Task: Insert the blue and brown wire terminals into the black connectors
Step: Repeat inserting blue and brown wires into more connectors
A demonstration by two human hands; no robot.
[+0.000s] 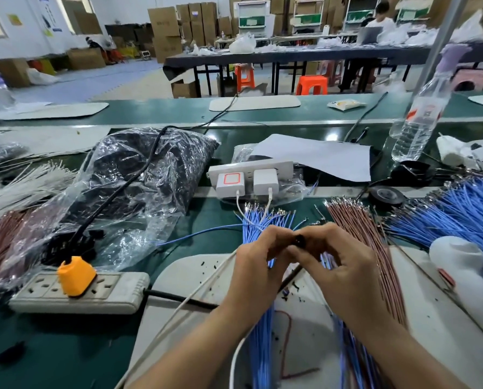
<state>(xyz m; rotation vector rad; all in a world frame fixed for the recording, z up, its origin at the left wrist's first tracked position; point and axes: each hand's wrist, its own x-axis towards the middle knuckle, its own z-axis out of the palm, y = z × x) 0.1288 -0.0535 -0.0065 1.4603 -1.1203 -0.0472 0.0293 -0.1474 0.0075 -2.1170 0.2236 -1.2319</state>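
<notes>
My left hand (pixel 258 265) and my right hand (pixel 338 265) meet above the bench, and both pinch one small black connector (pixel 299 239) between their fingertips. A bundle of blue wires (pixel 258 220) with metal terminals lies under and behind my hands. To the right of it runs a bundle of brown wires (pixel 359 228). A bigger heap of blue wires (pixel 459 209) fans out at the far right. A clear plastic bag of black connectors (pixel 139 175) sits at the left. Whether a wire is in the connector is hidden by my fingers.
A white power strip (pixel 77 293) with an orange plug (pixel 76 275) lies at the front left. Another strip with two white chargers (pixel 248 176) stands behind the wires. A water bottle (pixel 420 116), a white bottle (pixel 465 270) and a tape roll (pixel 386 195) are at the right.
</notes>
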